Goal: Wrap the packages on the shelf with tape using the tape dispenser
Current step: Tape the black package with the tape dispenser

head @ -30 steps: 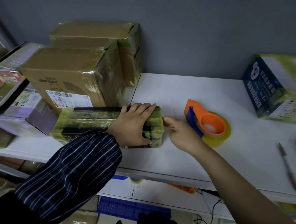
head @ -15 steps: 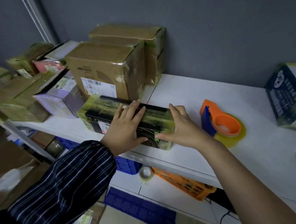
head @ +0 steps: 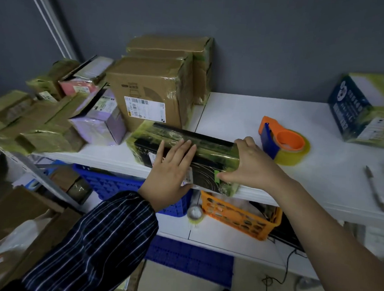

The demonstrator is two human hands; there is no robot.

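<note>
Your left hand (head: 171, 166): flat, fingers straight, pressing the top of the long black tape-wrapped package (head: 208, 151).
Your right hand (head: 252, 164): curled round its right end, thumb on the front.
Technique: rub the tape flat, outward from your palm.
Tool: orange-and-blue plastic tape dispenser (head: 283, 144) lies just right of your right hand, on the white shelf (head: 319, 175).

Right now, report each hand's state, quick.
Left hand: open, fingers straight, pressing flat on the package.
Right hand: grips the package's right end, thumb in front, fingers curled over the top.
</note>
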